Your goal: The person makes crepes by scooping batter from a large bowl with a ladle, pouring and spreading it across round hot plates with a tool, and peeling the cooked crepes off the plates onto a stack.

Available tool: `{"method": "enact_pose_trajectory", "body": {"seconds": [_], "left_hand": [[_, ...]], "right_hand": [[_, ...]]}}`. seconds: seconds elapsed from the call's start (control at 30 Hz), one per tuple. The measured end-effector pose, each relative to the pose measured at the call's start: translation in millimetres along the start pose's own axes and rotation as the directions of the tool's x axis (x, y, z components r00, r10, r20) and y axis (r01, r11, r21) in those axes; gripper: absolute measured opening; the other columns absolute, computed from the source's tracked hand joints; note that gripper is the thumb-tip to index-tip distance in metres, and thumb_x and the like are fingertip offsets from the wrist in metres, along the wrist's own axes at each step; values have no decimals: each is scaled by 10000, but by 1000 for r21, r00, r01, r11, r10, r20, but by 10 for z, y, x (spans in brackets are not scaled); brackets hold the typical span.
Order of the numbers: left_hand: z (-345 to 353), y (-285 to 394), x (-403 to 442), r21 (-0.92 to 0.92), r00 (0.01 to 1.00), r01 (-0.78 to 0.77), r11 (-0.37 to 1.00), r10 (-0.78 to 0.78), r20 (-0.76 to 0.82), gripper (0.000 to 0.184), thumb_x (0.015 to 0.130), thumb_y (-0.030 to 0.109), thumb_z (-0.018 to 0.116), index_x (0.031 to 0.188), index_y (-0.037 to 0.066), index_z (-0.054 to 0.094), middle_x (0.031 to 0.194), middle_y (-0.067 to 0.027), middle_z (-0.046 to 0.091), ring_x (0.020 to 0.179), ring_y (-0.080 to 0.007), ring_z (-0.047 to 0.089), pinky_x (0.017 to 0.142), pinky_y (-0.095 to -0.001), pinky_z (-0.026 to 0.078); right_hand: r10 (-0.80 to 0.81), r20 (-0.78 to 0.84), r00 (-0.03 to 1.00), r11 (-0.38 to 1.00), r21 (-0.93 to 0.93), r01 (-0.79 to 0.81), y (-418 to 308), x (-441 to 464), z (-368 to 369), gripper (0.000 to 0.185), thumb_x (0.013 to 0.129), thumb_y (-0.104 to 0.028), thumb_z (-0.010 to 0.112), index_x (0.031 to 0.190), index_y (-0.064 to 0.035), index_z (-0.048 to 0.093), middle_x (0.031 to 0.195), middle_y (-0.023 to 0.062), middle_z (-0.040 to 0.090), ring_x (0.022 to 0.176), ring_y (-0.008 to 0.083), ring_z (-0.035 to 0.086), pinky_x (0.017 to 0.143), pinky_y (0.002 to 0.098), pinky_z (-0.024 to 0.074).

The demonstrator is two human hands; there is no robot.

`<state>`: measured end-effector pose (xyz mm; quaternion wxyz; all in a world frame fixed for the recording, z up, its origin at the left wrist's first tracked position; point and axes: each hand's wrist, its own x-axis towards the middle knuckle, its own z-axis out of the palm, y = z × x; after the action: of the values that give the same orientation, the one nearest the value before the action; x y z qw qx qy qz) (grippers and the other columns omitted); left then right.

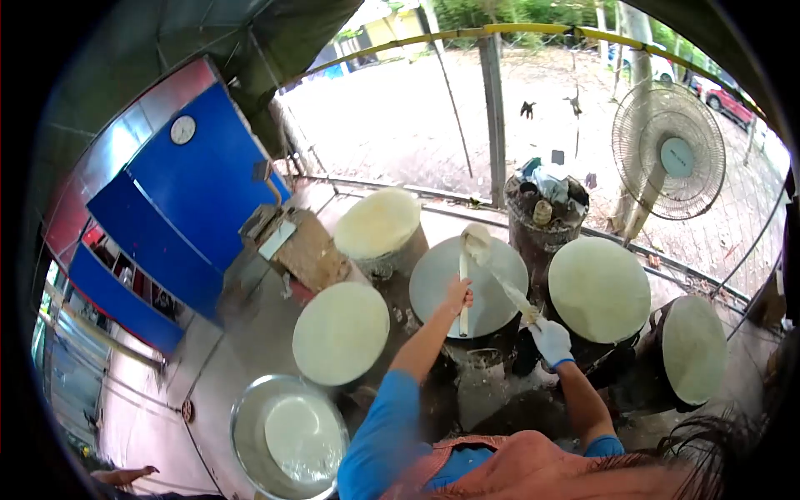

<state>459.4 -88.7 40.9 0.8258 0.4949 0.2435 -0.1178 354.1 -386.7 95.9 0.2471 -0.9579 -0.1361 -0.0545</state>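
My bare left hand (457,296) is closed round the pale handle of a ladle (476,242). The ladle's bowl hangs over the far part of a round grey griddle (429,287). In a white glove with a blue cuff, my right hand (552,342) grips the near end of a long, flat, pale scraper (510,290). Its blade slants up and left across the griddle's right side, close to the ladle; I cannot tell whether they touch. Below and left stands a metal basin (246,442) holding white liquid (304,437).
Pale round tops surround the griddle: left (342,333), far left (377,223), right (598,290) and far right (693,350). Behind stands a cluttered drum (546,229). A fan (669,154) is by the wire fence. Another person's hand (125,475) shows at lower left.
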Motion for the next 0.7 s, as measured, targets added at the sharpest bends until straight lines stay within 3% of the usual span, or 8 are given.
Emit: {"method": "enact_pose_trajectory", "body": {"seconds": [0.13,0.2,0.27,0.3,0.37,0.47,0.57,0.7], "left_hand": [[-197,-60,422,843,812,-173,510,559,-171,581,804,121,495,1344,268,337,681,-137,539,473,-265,504,451,-396,419],[-576,-202,644,978,654,-147,147,757,-15,660,790,111,490,1390,305,295,732,-166,589,569,-313,562,545,-419,461],[-490,7,344,986,727,-121,110,686,12,648,798,112,485,1391,291,292,772,-185,602,649,-345,571,602,-435,463],[-353,140,175,989,761,-112,95,648,24,642,803,113,483,1391,284,291,791,-194,608,689,-361,576,631,-443,464],[-200,326,92,926,705,-294,236,708,44,638,809,96,479,1398,252,290,830,-182,614,664,-320,572,648,-396,471],[-185,880,-275,769,533,-560,310,845,47,646,811,59,481,1407,216,288,820,-144,603,626,-235,536,641,-326,459],[-510,1031,-513,629,477,-715,306,870,120,657,806,26,484,1408,205,293,803,-98,584,626,-163,482,616,-275,427],[-1074,325,-1233,660,884,-326,677,465,-40,647,800,11,491,1401,166,309,978,-99,574,651,-143,488,592,-256,414]], "right_hand": [[172,63,983,984,42,-175,166,227,66,311,795,-345,551,960,-104,660,815,160,641,710,334,614,654,415,475],[133,119,984,862,476,-175,486,274,195,340,797,-293,567,1056,-84,640,850,156,655,716,270,638,659,358,479],[341,188,921,254,925,-283,-95,314,151,357,767,-205,616,1074,-21,617,831,165,665,707,196,637,662,317,470],[250,32,968,558,812,-171,35,499,510,338,774,-232,602,1046,-32,630,820,170,661,713,222,639,661,332,475],[124,90,988,986,104,-133,78,666,875,328,804,-331,545,970,-73,662,815,186,651,751,312,633,672,392,487],[317,164,934,941,-175,-289,-28,771,552,340,817,-356,517,970,-93,668,858,181,651,785,340,622,692,400,494],[312,61,948,599,762,-246,87,794,1134,325,789,-251,593,1037,-50,650,869,179,665,788,240,648,725,315,483],[177,100,979,973,133,-190,-601,1148,1156,356,772,-378,568,958,-88,660,892,180,636,895,345,593,802,413,461]]}}
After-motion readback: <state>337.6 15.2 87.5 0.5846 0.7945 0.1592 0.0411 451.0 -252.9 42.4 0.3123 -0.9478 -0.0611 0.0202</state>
